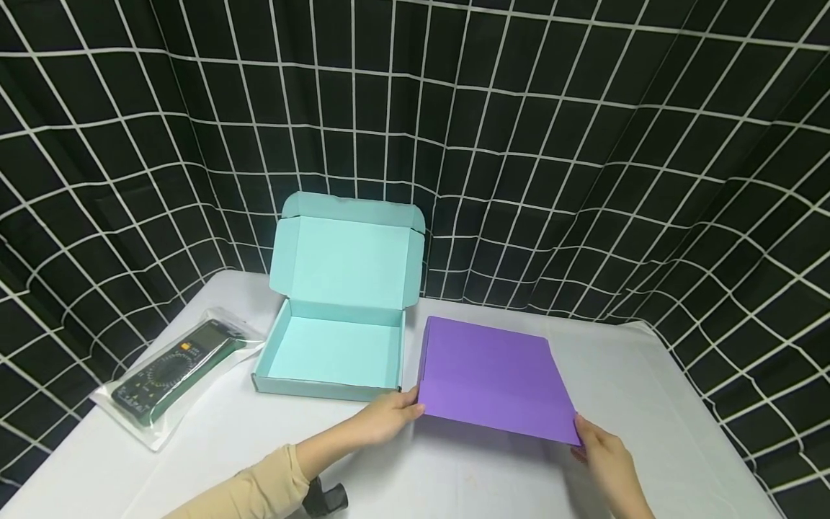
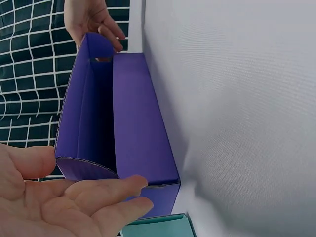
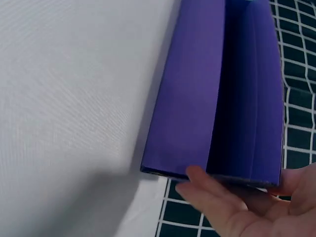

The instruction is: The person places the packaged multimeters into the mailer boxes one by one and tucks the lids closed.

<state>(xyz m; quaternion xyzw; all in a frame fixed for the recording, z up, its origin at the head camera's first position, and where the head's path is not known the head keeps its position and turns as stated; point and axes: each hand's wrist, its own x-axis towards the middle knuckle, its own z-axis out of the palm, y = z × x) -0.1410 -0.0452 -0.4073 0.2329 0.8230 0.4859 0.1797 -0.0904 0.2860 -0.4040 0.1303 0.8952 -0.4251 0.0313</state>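
Fingers of left hand (image 1: 384,418) and right hand (image 1: 609,458) pinch the purple cardboard lid (image 1: 496,382) at its 8 and 4 o'clock corners; lid's ajar on the purple rectangular cardboard box (image 2: 140,118), on the white cloth (image 1: 648,404). Opening or closing, can't tell; next move likely wants an even two-handed swing. Box contents hidden. Teal cardboard box (image 1: 340,353) at its 10 o'clock: flipped wide, inside bare.
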